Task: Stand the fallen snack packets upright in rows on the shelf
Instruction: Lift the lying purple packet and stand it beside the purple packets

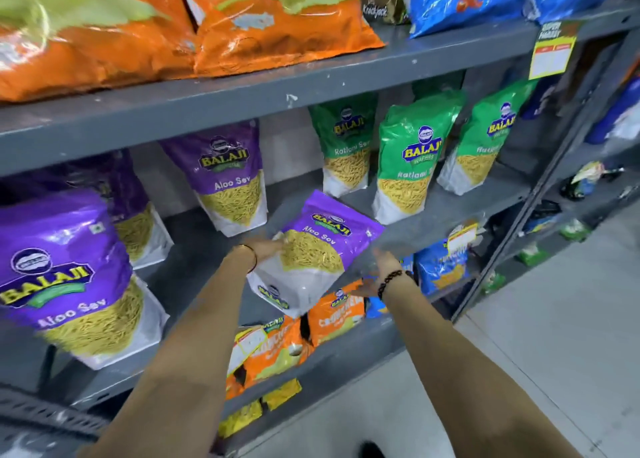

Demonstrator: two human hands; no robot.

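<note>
"Balaji Aloo Sev" purple packets [316, 250], "Balaji Ratlami Sev" green packets [412, 167]

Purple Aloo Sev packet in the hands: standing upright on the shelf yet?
No. The purple Aloo Sev packet is tilted, its base hanging past the shelf edge, held by the left hand.

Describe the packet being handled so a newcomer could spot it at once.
Find the grey middle shelf holding purple and green pouches. Near its front edge, between the upright purple Aloo Sev pouch and the green Ratlami Sev pouch, is the tilted purple Aloo Sev packet. Unlike its standing neighbours, it leans back, gripped by the left hand.
</note>
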